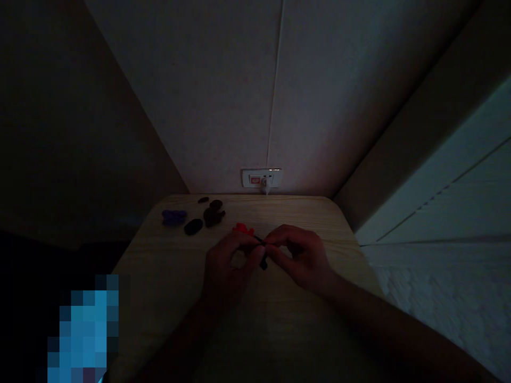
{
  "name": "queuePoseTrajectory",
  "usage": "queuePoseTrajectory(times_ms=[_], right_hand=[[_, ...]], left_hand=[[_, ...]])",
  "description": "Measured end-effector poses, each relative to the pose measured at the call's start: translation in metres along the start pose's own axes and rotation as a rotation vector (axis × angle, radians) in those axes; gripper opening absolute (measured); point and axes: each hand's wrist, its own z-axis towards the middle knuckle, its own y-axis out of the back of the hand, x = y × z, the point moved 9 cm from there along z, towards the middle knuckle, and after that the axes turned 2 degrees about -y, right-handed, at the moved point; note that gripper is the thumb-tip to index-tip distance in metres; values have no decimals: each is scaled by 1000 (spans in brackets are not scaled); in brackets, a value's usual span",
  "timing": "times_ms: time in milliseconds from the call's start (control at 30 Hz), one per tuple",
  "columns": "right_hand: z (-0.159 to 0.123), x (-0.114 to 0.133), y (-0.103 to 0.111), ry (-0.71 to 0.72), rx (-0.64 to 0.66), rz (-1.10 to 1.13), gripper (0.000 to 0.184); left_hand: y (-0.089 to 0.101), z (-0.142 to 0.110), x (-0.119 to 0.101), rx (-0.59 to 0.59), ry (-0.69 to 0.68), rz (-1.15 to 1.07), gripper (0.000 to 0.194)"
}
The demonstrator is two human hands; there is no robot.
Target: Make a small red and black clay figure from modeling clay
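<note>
Over the middle of the wooden table, my left hand and my right hand meet at their fingertips. Both pinch a small dark piece, part of which hangs below the fingers; its kind is too dim to make out. Just behind my left fingers lies a bright red lump, partly covered by them. To the left on the table are a purple lump, a flat black oval piece and a dark brown lump.
Two smaller dark pieces, one rounded and one thin, lie near the back edge of the table. A wall socket with a white plug sits just above that edge. The room is dim; a pixelated blue patch covers the lower left.
</note>
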Motion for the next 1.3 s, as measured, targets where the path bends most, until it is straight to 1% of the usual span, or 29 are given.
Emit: queuePoseTrajectory(times_ms=[133, 200, 267, 367, 400, 467, 500, 567, 600, 633, 700, 800, 900, 967, 1067, 1133, 1200, 1300], right_hand=[[0, 9, -5, 55, 56, -73, 7], [0, 13, -8, 65, 69, -88, 8], [-1, 15, -9, 63, 78, -90, 8], [-3, 18, -11, 65, 86, -76, 9], [-3, 17, -10, 59, 83, -65, 9], [-4, 14, -9, 31, 70, -36, 9], [-4, 11, -8, 11, 54, -22, 10], [-3, 6, -4, -25, 5, 0, 12], [-3, 3, -1, -36, -23, 6, 12], [-3, 2, 1, -41, -52, 4, 13], [-2, 3, 5, -24, -95, -19, 13], [-2, 6, 4, 14, -87, -80, 12], [-3, 8, -2, 39, -41, -93, 7], [-3, 7, -3, 44, -29, -85, 12], [-3, 1, -4, 7, -28, -77, 18], [-2, -1, -4, 0, -18, -81, 15], [-2, 2, -6, 25, -1, -108, 10], [-3, 6, -5, 33, -7, -168, 5]], left_hand=[[-3, -1, -13, 50, -129, 134, 13], [-4, -2, -17, 58, -152, 150, 15], [-5, -2, -15, 50, -99, 93, 18], [-9, 0, -6, 44, 38, -86, 24], [-10, 0, -4, 48, 67, -138, 26], [-11, 0, -3, 50, 83, -196, 27], [-11, 0, -3, 48, 83, -208, 26], [-10, -1, 0, 36, 88, -210, 15], [-10, -2, 3, 25, 101, -208, 10], [-9, -3, 6, 9, 121, -202, 9], [-9, -4, 13, -11, 174, -180, 8], [-9, -4, 18, -14, 215, -144, 5], [-8, -3, 17, -17, 179, -114, 7], [-8, -3, 15, -10, 140, -87, 8], [-5, -5, 12, -14, 76, -15, 6], [-2, -6, 9, -27, 29, 38, 6], [-1, -7, 4, -37, -11, 79, 6], [-2, -7, 0, -34, -30, 93, 7]])
